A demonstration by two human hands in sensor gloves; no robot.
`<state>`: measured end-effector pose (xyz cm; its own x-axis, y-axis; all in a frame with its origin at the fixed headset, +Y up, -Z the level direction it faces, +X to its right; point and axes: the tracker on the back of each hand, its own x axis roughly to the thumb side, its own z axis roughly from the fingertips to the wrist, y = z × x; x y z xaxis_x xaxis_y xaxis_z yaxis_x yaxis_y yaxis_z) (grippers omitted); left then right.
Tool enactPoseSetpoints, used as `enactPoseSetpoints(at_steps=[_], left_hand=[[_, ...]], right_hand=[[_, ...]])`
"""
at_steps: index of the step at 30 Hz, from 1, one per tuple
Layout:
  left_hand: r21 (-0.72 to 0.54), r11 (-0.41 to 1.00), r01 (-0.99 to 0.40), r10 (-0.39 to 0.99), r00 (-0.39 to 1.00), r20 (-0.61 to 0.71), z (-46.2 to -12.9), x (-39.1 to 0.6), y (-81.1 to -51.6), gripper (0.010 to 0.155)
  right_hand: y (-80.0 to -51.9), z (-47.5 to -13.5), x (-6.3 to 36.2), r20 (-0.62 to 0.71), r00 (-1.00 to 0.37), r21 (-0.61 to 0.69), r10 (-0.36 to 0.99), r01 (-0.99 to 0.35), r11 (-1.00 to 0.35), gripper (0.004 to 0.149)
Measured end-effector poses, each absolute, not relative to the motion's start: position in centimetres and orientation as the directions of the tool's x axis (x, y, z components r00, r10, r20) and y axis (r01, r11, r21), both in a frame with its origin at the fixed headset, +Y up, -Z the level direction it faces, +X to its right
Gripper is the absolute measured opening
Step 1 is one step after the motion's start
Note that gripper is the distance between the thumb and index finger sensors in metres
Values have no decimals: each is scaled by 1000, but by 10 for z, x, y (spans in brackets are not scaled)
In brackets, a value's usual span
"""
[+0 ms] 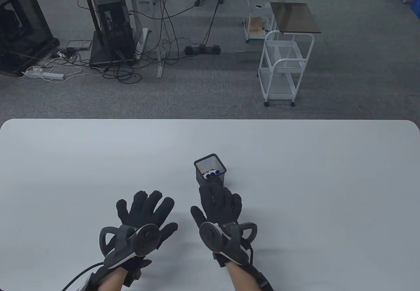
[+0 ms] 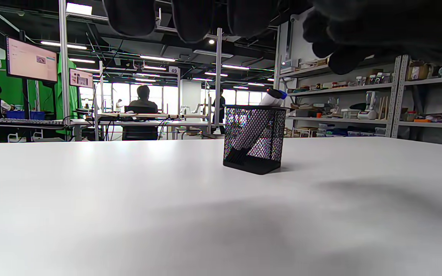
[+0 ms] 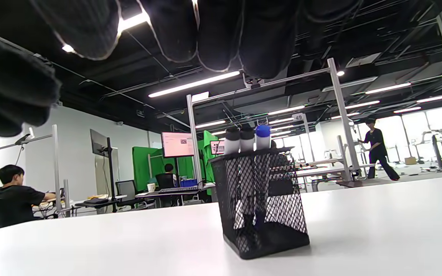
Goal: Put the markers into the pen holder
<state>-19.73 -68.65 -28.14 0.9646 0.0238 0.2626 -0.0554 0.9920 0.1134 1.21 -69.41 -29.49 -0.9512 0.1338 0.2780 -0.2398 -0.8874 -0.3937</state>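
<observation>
A black mesh pen holder [image 1: 210, 170] stands upright on the white table [image 1: 295, 179]. Three markers [image 1: 211, 173] lean inside it, two with dark ends and one with a blue end. The holder also shows in the left wrist view [image 2: 254, 138] and in the right wrist view [image 3: 261, 201], with the marker ends [image 3: 247, 139] above its rim. My right hand [image 1: 218, 202] is open and empty, fingers spread just in front of the holder, not touching it. My left hand [image 1: 144, 209] is open and empty, fingers spread over the table to the left.
The table's far edge [image 1: 210, 119] lies beyond the holder. Past it on the floor are a white wire cart [image 1: 283, 68], desks and cables.
</observation>
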Motion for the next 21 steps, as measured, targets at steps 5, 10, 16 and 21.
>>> enactPoseSetpoints(at_steps=[5,10,16,21], left_hand=[[119,992,-49,17,966,259,-281,-198,-686,70],[172,984,-50,5,968,252,-279,-200,-683,69],[255,966,-46,-18,971,240,-275,-201,-678,68],[337,941,-17,-61,974,219,-271,-200,-676,69]], right_hand=[[-701,-290,8,300,-951,-394,70,-190,-899,67],[-707,-285,6,318,-948,-396,6,-138,-908,69],[-712,-282,1,334,-938,-404,-90,-56,-913,72],[-711,-281,0,338,-934,-412,-119,-33,-911,76]])
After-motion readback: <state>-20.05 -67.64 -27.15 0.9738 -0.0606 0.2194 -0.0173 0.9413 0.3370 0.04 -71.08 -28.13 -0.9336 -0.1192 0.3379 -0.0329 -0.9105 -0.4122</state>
